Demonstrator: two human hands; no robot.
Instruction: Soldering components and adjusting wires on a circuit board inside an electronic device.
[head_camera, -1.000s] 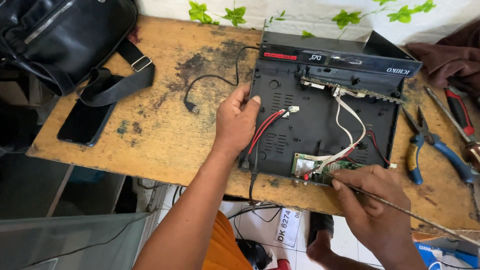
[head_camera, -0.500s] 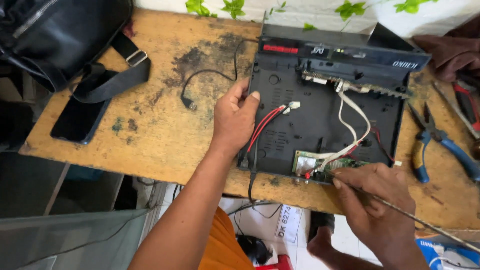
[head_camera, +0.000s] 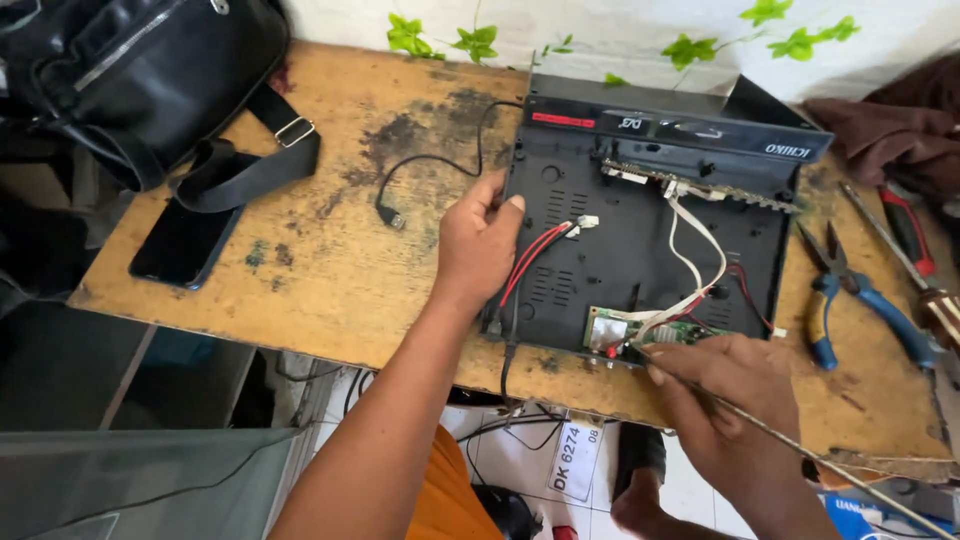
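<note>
An opened black device case (head_camera: 640, 230) lies on the worn wooden table (head_camera: 330, 270), its inside showing red and white wires and a small green circuit board (head_camera: 650, 332) at the near edge. My left hand (head_camera: 480, 245) rests on the case's left side, fingers on its rim beside the red wires. My right hand (head_camera: 735, 395) grips a thin metal rod tool (head_camera: 830, 465) whose tip touches the circuit board.
A black bag (head_camera: 140, 80) with a strap and a dark phone (head_camera: 185, 243) lie at the table's left. Blue-handled pliers (head_camera: 850, 300) and red-handled tools (head_camera: 915, 235) sit at the right, near brown cloth. A loose black cable (head_camera: 420, 170) runs left of the case.
The view shifted slightly. Both hands stay in the same places on the case and the circuit board.
</note>
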